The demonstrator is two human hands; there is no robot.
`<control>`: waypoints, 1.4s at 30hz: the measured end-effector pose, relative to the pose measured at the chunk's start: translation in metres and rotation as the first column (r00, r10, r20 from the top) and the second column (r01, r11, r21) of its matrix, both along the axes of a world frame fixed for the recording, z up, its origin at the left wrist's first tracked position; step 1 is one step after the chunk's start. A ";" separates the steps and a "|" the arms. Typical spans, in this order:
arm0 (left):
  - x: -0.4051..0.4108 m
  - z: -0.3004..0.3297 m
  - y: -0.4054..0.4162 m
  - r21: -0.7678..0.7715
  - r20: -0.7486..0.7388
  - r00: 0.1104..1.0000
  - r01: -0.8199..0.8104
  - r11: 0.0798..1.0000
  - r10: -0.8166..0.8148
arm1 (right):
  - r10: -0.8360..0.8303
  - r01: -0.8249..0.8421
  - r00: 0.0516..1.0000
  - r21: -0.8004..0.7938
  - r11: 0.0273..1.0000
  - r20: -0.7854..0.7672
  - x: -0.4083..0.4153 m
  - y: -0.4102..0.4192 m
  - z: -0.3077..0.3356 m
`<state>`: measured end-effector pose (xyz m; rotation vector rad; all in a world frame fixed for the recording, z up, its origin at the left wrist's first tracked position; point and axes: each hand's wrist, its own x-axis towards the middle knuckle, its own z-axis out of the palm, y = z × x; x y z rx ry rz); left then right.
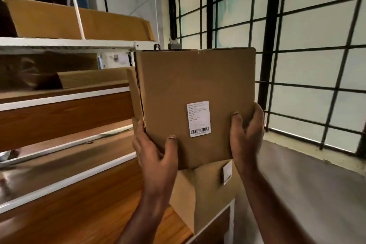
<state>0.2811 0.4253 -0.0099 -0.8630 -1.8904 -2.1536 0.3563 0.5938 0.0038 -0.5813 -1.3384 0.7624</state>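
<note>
Barred window [309, 31] behind. Cardboard box [194, 89] held upright, gripped at lower corners by left hand [156, 156] and right hand [247, 136].

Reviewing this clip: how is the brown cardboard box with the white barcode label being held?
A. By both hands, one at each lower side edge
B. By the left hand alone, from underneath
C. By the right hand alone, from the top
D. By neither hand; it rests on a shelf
A: the left hand and the right hand each grip a lower side edge of the brown cardboard box, thumbs on its labelled face.
</note>
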 end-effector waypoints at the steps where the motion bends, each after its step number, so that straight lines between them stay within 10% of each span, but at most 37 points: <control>1: 0.000 0.001 -0.015 0.008 -0.007 1.000 0.010 1.000 -0.010 | -0.005 0.005 1.000 0.010 1.000 -0.009 0.000 -0.015 0.002; 10: -0.034 0.008 -0.196 0.110 -0.045 0.982 -0.177 0.978 0.182 | 0.121 -0.121 0.993 0.098 0.988 0.004 -0.041 -0.197 0.009; 21: -0.082 -0.046 -0.415 -0.112 0.021 0.918 -0.392 0.913 0.396 | 0.398 -0.417 0.885 0.029 0.909 0.240 -0.144 -0.382 -0.049; 42: -0.173 -0.120 -0.513 -0.262 0.230 0.654 -0.672 0.693 0.721 | 0.710 -0.698 0.611 -0.186 0.692 0.350 -0.292 -0.494 -0.141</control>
